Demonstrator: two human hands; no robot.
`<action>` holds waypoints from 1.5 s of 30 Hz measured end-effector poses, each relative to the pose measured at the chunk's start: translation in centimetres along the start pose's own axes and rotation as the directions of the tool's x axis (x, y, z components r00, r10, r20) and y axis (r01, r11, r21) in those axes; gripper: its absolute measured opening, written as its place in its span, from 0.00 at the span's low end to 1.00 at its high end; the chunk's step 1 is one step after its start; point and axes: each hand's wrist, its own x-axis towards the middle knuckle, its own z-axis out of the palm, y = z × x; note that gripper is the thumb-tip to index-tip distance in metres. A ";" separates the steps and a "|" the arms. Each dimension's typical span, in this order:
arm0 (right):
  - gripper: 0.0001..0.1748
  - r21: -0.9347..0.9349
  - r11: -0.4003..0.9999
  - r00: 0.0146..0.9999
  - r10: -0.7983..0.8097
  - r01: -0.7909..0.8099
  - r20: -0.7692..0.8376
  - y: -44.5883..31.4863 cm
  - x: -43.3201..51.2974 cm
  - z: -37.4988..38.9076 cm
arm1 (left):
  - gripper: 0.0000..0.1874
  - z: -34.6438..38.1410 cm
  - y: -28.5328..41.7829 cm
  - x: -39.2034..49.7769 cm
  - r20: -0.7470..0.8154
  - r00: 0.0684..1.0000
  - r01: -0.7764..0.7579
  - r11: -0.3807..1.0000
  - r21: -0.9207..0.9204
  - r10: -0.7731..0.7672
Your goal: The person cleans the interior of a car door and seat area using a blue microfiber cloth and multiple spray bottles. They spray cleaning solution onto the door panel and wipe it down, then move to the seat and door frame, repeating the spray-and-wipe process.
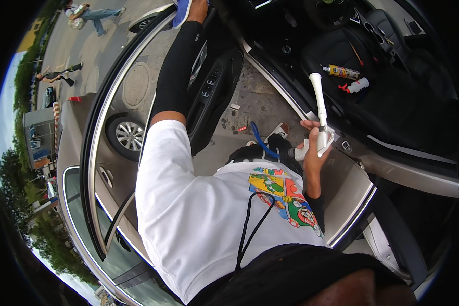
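Observation:
My left hand (198, 11), partly cut off by the top edge, holds a blue cloth (181, 14) against the frame of the open car door (214, 91). A black sleeve covers that forearm. In my right hand (314, 155) is a white air cleaning gun (319, 99), its long flared nozzle pointing toward the car's interior. My fingers wrap around its handle. A blue hose (257, 134) hangs near the gun's lower end, in front of my trousers. The gun is just outside the door sill (279, 86), beside the black front seat (329, 49).
On the seat lie a spray can (342, 72), a white bottle with a red trigger (357, 85) and a thin brush (355, 53). Small debris (235, 107) dots the pavement. Another car (80, 134) stands beyond the door. Two people (93, 17) are farther off.

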 end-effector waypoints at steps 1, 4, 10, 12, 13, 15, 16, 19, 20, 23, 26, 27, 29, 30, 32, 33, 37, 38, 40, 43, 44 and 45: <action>0.18 0.003 1.000 1.000 -0.013 0.013 0.001 0.3 0.5 -0.5 | 0.31 2.3 -0.2 1.1 0.070 0.998 -0.004 0.995 -0.100 0.011; 0.21 -0.014 0.999 1.000 -0.031 0.031 0.003 0.8 0.7 -2.1 | 0.33 6.9 -2.2 0.5 0.319 0.946 0.059 0.929 -0.365 0.065; 0.33 -0.062 0.995 0.990 -0.091 0.084 -0.104 1.5 2.2 -2.6 | 0.31 -3.3 -0.8 -3.2 -0.096 0.995 -0.026 0.897 -0.441 -0.018; 0.37 -0.140 0.985 0.994 -0.106 0.104 -0.003 0.2 4.0 -1.2 | 0.30 -1.7 0.4 -1.1 0.006 1.000 0.005 0.922 -0.387 -0.003; 0.39 -0.191 0.976 0.994 -0.089 0.101 0.070 -0.9 5.0 -0.5 | 0.29 -0.7 1.0 0.1 0.057 0.998 0.014 0.926 -0.378 0.009; 0.50 -0.310 0.941 0.978 -0.080 0.137 0.190 -3.3 7.2 1.8 | 0.27 0.2 1.9 1.6 0.116 0.993 0.044 0.921 -0.388 0.001; 0.53 -0.312 0.931 0.960 -0.109 0.189 0.258 -4.4 8.5 3.2 | 0.26 0.3 1.2 1.0 0.138 0.990 0.072 0.918 -0.391 -0.019; 0.53 -0.265 0.933 0.899 -0.117 0.245 0.421 -7.8 12.6 6.1 | 0.24 -1.8 -0.8 -1.1 0.097 0.991 0.124 0.899 -0.419 -0.091; 0.51 -0.275 0.935 0.888 -0.079 0.224 0.453 -9.0 13.9 7.3 | 0.23 -2.8 -2.1 -3.1 0.066 0.989 0.145 0.901 -0.409 -0.129; 0.42 -0.368 0.921 0.905 0.046 0.125 0.422 -11.5 14.8 10.5 | 0.21 -9.9 -6.6 -9.0 -0.117 0.961 0.194 0.910 -0.365 -0.252; 0.38 -0.448 0.887 0.867 0.136 0.109 0.480 -10.4 14.4 12.3 | 0.21 -12.2 -7.4 -11.2 -0.024 0.938 0.320 0.888 -0.332 -0.347; 0.38 -0.420 0.901 0.844 0.142 0.106 0.518 -9.6 14.3 12.9 | 0.22 -13.3 -7.5 -10.6 -0.027 0.937 0.318 0.884 -0.341 -0.348; 0.37 -0.426 0.893 0.779 0.163 0.144 0.605 -9.6 13.8 14.6 | 0.22 -11.9 -8.2 -10.7 -0.081 0.992 0.090 0.996 -0.014 -0.091; 0.37 -0.430 0.886 0.766 0.153 0.174 0.625 -9.6 13.6 15.3 | 0.21 -12.4 -8.5 -10.7 -0.022 0.989 0.139 0.982 -0.128 -0.143; 0.36 -0.420 0.878 0.723 0.134 0.230 0.678 -10.2 12.9 16.4 | 0.21 -14.7 -9.9 -11.3 0.111 0.966 0.256 0.913 -0.317 -0.232; 0.36 -0.368 0.894 0.701 0.090 0.257 0.708 -10.4 12.6 16.9 | 0.20 -16.2 -10.8 -12.5 0.062 0.959 0.280 0.904 -0.322 -0.275; 0.42 -0.178 0.958 0.392 0.079 0.224 0.917 -11.5 13.6 17.0 | 0.19 -23.7 -14.2 -17.6 -0.007 0.916 0.380 0.875 -0.301 -0.401; 0.44 -0.147 0.965 0.253 0.090 0.216 0.963 -12.6 13.4 17.7 | 0.19 -26.7 -15.4 -19.7 0.029 0.904 0.418 0.866 -0.273 -0.427; 0.49 -0.142 0.964 -0.002 0.146 0.223 0.989 -14.4 13.0 19.1 | 0.21 -31.3 -16.7 -24.3 0.000 0.862 0.504 0.858 -0.102 -0.506; 0.58 -0.170 0.972 -0.184 0.200 0.163 0.962 -17.8 10.7 22.1 | 0.30 -36.9 -21.3 -33.3 0.013 0.895 0.429 0.870 0.243 -0.445; 0.58 -0.154 0.974 -0.253 0.193 0.168 0.948 -19.5 10.1 23.3 | 0.31 -38.9 -23.5 -36.7 0.000 0.894 0.417 0.834 0.360 -0.447; 0.56 -0.109 0.982 -0.324 0.155 0.154 0.933 -20.5 9.2 24.5 | 0.31 -39.8 -24.8 -41.1 -0.020 0.888 0.417 0.788 0.452 -0.458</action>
